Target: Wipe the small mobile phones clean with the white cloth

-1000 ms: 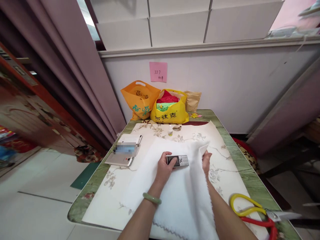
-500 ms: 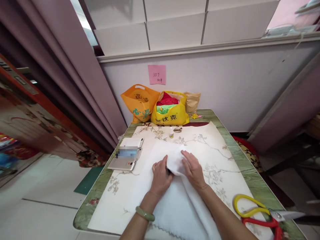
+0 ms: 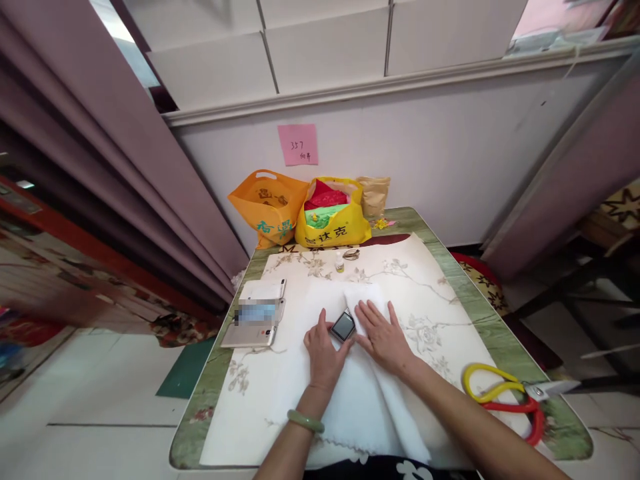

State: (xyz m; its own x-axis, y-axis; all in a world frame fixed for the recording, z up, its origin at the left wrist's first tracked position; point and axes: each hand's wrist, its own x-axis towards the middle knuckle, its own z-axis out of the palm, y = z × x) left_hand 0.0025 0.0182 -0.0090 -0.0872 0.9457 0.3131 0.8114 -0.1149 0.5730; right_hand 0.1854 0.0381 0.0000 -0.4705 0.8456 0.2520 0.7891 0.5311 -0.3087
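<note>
On the bench (image 3: 470,293) a white cloth (image 3: 350,407) lies spread out, soft and floppy, easiest pinched at a folded edge. The right hand (image 3: 383,333) rests flat on the fold, grip apart. The left hand (image 3: 324,353) has its grip closed on a small phone (image 3: 343,326) just beside the fold. Looks hard and slick, so I'd hold it by the sides

right of centre: floral sheet (image 3: 435,300) on the table (image 3: 477,313) bare, free passage. left of centre: stacked phones (image 3: 256,319) block. upper centre: two bags (image 3: 333,230), small bottle (image 3: 340,263) in front. lower right: scissors (image 3: 540,393). centre: small phone (image 3: 343,326) on white cloth (image 3: 360,407).
</note>
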